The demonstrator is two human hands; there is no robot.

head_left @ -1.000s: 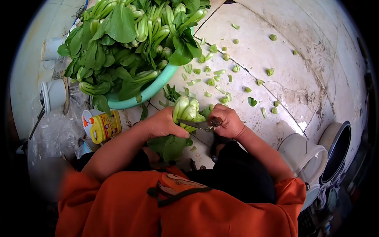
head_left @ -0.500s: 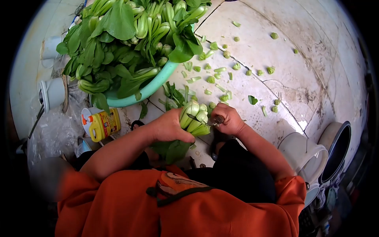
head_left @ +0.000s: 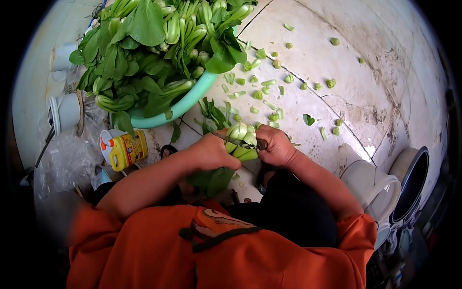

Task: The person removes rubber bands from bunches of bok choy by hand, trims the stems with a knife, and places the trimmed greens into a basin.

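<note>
My left hand [head_left: 214, 152] is wrapped round a head of leafy greens [head_left: 240, 132], its pale stem end up and its dark leaves hanging below. My right hand [head_left: 275, 146] grips a knife by its dark handle [head_left: 261, 144]. The knife's blade [head_left: 227, 139] lies across the pale stems and points left over my left hand. Beyond my hands, a green tub [head_left: 190, 100] is heaped with more leafy greens [head_left: 149, 53]. Cut stem ends [head_left: 258, 95] and small pieces are scattered on the tiled floor [head_left: 356, 103].
A yellow jug [head_left: 128, 150] and clear plastic sheeting [head_left: 65, 161] are at the left, near white containers [head_left: 66, 113]. At the right stand a white bucket [head_left: 368, 185] and a dark-lined pot [head_left: 411, 178]. Loose leaves [head_left: 211, 113] lie beside the tub.
The blade has come back across the stem end after being mostly out of sight half a second ago. The held greens have shifted right since the first frame, and a few cut pieces have been added on the floor.
</note>
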